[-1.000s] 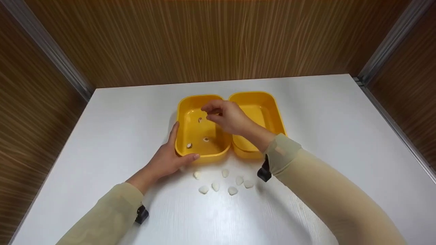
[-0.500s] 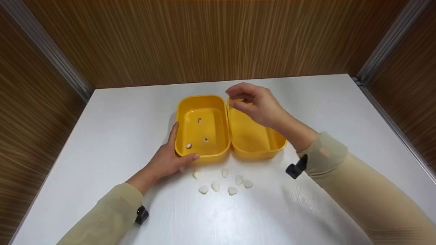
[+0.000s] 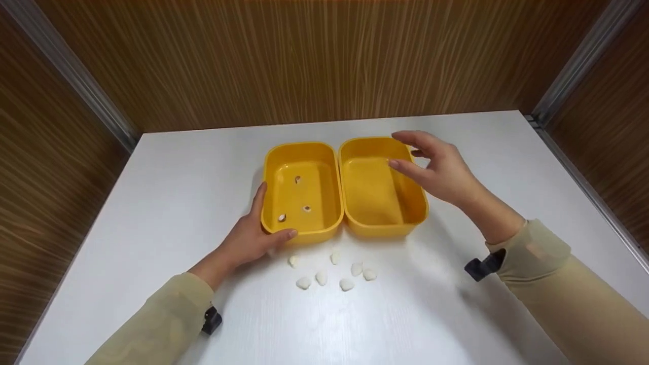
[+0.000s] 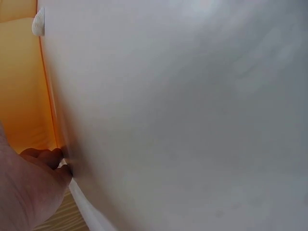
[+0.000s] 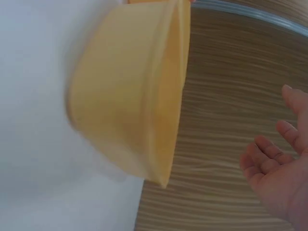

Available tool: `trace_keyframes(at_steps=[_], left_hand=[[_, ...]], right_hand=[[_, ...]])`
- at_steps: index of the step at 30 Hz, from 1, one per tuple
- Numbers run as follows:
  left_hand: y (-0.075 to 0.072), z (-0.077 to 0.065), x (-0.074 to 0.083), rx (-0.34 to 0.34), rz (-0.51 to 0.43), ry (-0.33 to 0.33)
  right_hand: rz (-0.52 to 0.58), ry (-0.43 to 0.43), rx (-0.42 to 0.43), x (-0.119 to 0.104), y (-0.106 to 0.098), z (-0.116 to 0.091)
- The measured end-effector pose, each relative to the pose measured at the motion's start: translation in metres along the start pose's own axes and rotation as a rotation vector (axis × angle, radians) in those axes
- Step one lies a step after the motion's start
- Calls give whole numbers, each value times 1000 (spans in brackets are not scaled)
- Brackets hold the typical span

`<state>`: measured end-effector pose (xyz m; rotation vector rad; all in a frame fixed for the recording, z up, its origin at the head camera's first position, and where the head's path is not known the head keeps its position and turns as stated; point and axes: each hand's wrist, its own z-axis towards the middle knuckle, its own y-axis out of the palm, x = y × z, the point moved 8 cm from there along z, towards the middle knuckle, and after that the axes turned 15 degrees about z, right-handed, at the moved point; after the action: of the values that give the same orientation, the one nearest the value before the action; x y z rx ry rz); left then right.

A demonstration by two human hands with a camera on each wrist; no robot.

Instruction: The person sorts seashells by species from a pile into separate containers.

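Observation:
My left hand (image 3: 247, 239) holds the near left corner of the left yellow plastic box (image 3: 302, 237), fingers along its side wall and thumb at the front. Inside that box lie three small whitish-brown pieces that look like seashells (image 3: 307, 208), apart from each other. Over the right rim of the right yellow box (image 3: 377, 230) hovers my right hand (image 3: 446, 175), thumb and fingers spread with nothing visible between them. Several small white pieces (image 3: 346, 284), like seashells, lie on the table before the boxes. One ribbed white shell (image 4: 39, 23) shows in the left wrist view.
Both boxes stand side by side on a white table (image 3: 172, 192). Wood-grain panels (image 3: 324, 61) close off the back and both sides, with metal strips (image 3: 578, 66) at the corners.
My right hand has moved from above the left box, across the right box, to its right rim, and its thumb and fingers have spread apart. My left hand stays where it was.

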<state>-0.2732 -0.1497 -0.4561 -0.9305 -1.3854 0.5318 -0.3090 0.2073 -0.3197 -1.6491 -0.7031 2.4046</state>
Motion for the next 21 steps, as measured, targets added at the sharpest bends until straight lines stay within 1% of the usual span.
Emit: trace_keyframes(at_steps=[4, 9, 13, 21], left_hand=[[1, 0, -1, -4, -1, -3], [0, 0, -2, 5, 21, 2], [-1, -1, -4, 6, 17, -9], [-1, -1, -7, 2, 10, -17]], right_hand=[[-31, 58, -10, 24, -3, -15], [-68, 100, -56, 47, 2, -31], [-115, 145, -102, 62, 10, -40], [-184, 218, -194, 86, 25, -50]])
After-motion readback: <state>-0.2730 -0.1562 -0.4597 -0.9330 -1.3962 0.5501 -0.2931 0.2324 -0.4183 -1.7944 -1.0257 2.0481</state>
